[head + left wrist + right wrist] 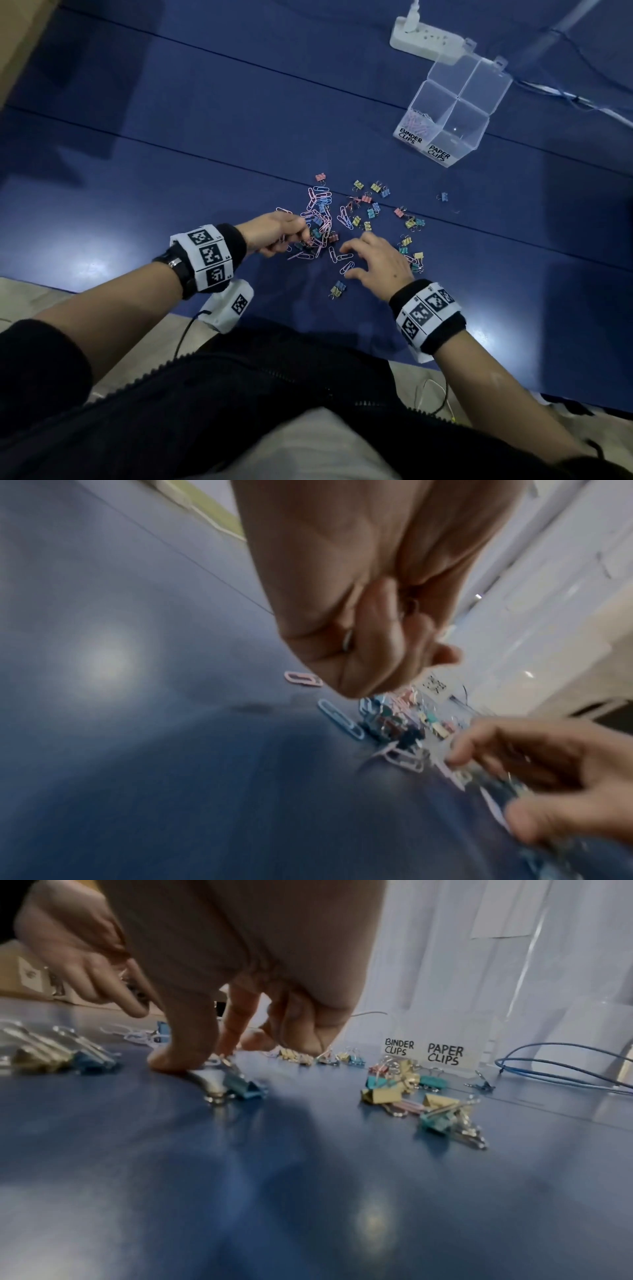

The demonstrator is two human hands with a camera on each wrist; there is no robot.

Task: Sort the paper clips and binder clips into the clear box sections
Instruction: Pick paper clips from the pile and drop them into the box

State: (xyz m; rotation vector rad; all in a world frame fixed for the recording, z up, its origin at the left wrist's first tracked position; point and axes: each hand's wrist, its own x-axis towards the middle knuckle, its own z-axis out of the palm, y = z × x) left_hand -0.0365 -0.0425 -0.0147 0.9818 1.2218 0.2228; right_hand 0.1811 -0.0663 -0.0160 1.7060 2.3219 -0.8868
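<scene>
A mixed pile of pastel paper clips (pixel 320 205) and small binder clips (pixel 371 214) lies on the blue tabletop (pixel 171 171). My left hand (pixel 294 240) sits at the pile's left edge, fingers curled round several paper clips; one clip end shows inside the fist (pixel 347 642). My right hand (pixel 347 260) hovers at the pile's near side, fingers spread and bent, tips on the surface around loose paper clips. In the right wrist view its thumb (pixel 171 1061) touches down beside a teal binder clip (pixel 245 1089). The clear box (pixel 455 99) stands far right, with paper clips (pixel 418 121) behind its BINDER CLIPS label (pixel 409 137).
A white power strip (pixel 428 41) lies behind the box, and cables (pixel 582 102) run off to the right. More binder clips (pixel 441 1112) are scattered right of my right hand. Two binder clips (pixel 337 288) lie near the table's front edge.
</scene>
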